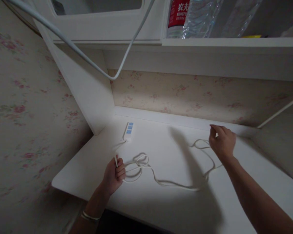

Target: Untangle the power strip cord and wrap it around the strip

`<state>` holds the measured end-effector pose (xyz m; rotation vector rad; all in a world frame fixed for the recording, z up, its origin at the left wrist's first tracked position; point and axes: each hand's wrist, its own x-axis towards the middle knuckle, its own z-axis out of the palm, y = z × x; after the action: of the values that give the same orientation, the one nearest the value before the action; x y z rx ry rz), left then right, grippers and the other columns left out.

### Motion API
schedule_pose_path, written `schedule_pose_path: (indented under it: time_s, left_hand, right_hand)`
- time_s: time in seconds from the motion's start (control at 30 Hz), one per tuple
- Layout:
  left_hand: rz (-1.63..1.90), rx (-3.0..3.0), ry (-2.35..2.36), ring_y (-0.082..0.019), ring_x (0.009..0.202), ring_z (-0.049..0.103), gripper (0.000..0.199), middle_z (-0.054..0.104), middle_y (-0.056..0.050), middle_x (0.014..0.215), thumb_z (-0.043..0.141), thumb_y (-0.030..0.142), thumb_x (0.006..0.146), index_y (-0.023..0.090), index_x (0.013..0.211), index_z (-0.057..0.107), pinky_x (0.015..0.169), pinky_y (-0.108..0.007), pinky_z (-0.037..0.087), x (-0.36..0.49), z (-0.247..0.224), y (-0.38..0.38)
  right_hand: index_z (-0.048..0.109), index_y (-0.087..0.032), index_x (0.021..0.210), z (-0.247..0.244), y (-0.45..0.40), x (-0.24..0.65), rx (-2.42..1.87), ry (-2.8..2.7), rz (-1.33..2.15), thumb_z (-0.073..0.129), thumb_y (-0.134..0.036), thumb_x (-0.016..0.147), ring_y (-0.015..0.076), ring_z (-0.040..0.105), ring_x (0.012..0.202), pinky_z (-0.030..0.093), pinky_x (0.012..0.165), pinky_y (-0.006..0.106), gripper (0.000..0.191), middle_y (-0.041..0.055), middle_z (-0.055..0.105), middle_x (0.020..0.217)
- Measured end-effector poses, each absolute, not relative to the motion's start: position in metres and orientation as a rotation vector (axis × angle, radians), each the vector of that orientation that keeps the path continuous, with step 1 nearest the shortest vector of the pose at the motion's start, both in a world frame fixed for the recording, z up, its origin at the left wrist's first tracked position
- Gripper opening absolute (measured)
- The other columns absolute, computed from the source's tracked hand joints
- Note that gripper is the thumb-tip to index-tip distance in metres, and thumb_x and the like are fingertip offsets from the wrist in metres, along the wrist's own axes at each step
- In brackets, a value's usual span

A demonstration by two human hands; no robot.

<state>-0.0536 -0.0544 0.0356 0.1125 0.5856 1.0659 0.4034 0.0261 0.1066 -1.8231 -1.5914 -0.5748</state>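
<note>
My left hand [114, 174] is closed in a fist around the white power cord [161, 182], part of which sticks up past the thumb. Beyond that hand lies a white power strip [130, 130] with blue socket faces, its lead running towards the fist. Loose loops of the cord rest on the desk beside my left hand and trail off to the right. Over the right side of the desk, my right hand [222, 141] has its fingers pinched together. A small pale bit shows between them, and loops of cord run behind that hand. The cord's plug cannot be made out.
The white desk [151, 208] has a rounded left corner and a raised back edge. Overhead, a shelf [229, 42] holds clear plastic bottles [200, 18], one red-labelled. A thick white cable [88, 60] hangs in front of the cabinet. Floral wallpaper [19, 109] covers the left wall.
</note>
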Motion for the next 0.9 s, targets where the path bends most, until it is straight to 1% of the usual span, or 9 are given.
schedule_pose_path:
  time_s: [0.1, 0.17, 0.23, 0.27, 0.37, 0.47, 0.63, 0.73, 0.9]
  left_hand:
    - [1.097, 0.108, 0.616, -0.005, 0.033, 0.009, 0.043, 0.008, 0.01, 0.046, 0.042, 0.034, 0.092, 0.018, 0.053, 0.041, 0.032, -0.017, 0.009, -0.048, 0.038, -0.056]
    - [1.113, 0.117, 0.633, -0.005, 0.032, 0.01, 0.04, 0.008, 0.01, 0.046, 0.043, 0.032, 0.091, 0.018, 0.053, 0.041, 0.032, -0.016, 0.01, -0.043, 0.04, -0.056]
    - [1.119, 0.131, 0.643, -0.005, 0.032, 0.012, 0.039, 0.009, 0.011, 0.046, 0.044, 0.031, 0.09, 0.018, 0.054, 0.04, 0.032, -0.016, 0.011, -0.04, 0.043, -0.055]
    - [1.119, 0.137, 0.648, -0.005, 0.031, 0.013, 0.039, 0.01, 0.011, 0.046, 0.044, 0.031, 0.09, 0.018, 0.054, 0.04, 0.032, -0.016, 0.011, -0.04, 0.045, -0.055]
    - [1.114, 0.141, 0.651, -0.005, 0.031, 0.015, 0.038, 0.01, 0.011, 0.046, 0.043, 0.029, 0.091, 0.018, 0.055, 0.04, 0.033, -0.017, 0.01, -0.042, 0.047, -0.054]
    - [1.118, 0.129, 0.657, -0.005, 0.03, 0.015, 0.038, 0.012, 0.01, 0.045, 0.043, 0.029, 0.091, 0.018, 0.054, 0.038, 0.033, -0.017, 0.009, -0.048, 0.045, -0.054]
    - [1.158, 0.142, 0.693, -0.005, 0.03, 0.016, 0.036, 0.015, 0.01, 0.043, 0.042, 0.022, 0.089, 0.018, 0.054, 0.036, 0.034, -0.018, 0.007, -0.061, 0.041, -0.054]
    - [1.205, 0.148, 0.72, -0.006, 0.03, 0.018, 0.036, 0.017, 0.009, 0.042, 0.042, 0.023, 0.09, 0.018, 0.055, 0.037, 0.034, -0.019, 0.008, -0.068, 0.042, -0.055]
    - [1.283, 0.129, 0.746, -0.006, 0.029, 0.019, 0.043, 0.02, 0.009, 0.041, 0.042, 0.037, 0.094, 0.018, 0.056, 0.038, 0.033, -0.02, 0.009, -0.076, 0.042, -0.056]
  right_hand:
    - [0.06, -0.018, 0.11, 0.088, -0.034, 0.328, -1.525, -1.881, -0.144, 0.042, -0.035, 0.094, 0.0219, 0.061, 0.086, 0.048, 0.077, 0.035, 0.03, 0.0103, 0.066, 0.1]
    - [0.055, -0.022, 0.118, 0.062, -0.075, 0.28, -1.443, -2.145, 0.099, 0.045, -0.041, 0.093, 0.0239, 0.06, 0.096, 0.048, 0.083, 0.038, 0.033, 0.0091, 0.063, 0.111]
    - [0.052, -0.025, 0.123, 0.036, -0.105, 0.245, -1.449, -2.273, 0.175, 0.051, -0.047, 0.09, 0.0273, 0.058, 0.101, 0.048, 0.083, 0.042, 0.039, 0.0089, 0.062, 0.115]
    - [0.055, -0.026, 0.119, 0.025, -0.114, 0.234, -1.475, -2.304, 0.158, 0.051, -0.046, 0.09, 0.0284, 0.058, 0.099, 0.047, 0.082, 0.044, 0.035, 0.0086, 0.063, 0.114]
    - [0.06, -0.027, 0.108, 0.004, -0.125, 0.229, -1.491, -2.364, 0.082, 0.045, -0.033, 0.094, 0.0273, 0.06, 0.093, 0.044, 0.083, 0.045, 0.021, 0.0074, 0.067, 0.103]
    - [0.062, -0.025, 0.104, -0.001, -0.12, 0.249, -1.483, -2.378, 0.091, 0.042, -0.029, 0.097, 0.0241, 0.062, 0.091, 0.043, 0.082, 0.041, 0.022, 0.0056, 0.068, 0.099]
    - [0.067, -0.024, 0.094, -0.002, -0.104, 0.314, -1.766, -2.281, 0.041, 0.041, -0.048, 0.095, 0.0256, 0.061, 0.089, 0.042, 0.078, 0.04, 0.035, 0.0057, 0.068, 0.089]
    - [0.068, -0.025, 0.095, -0.006, -0.093, 0.371, -2.022, -2.15, 0.021, 0.038, -0.052, 0.093, 0.0273, 0.059, 0.095, 0.042, 0.081, 0.043, 0.04, 0.0063, 0.067, 0.095]
    - [0.068, -0.024, 0.097, -0.015, -0.08, 0.461, -2.466, -1.735, -0.04, 0.04, -0.054, 0.089, 0.0324, 0.059, 0.1, 0.041, 0.085, 0.05, 0.041, 0.0108, 0.064, 0.105]
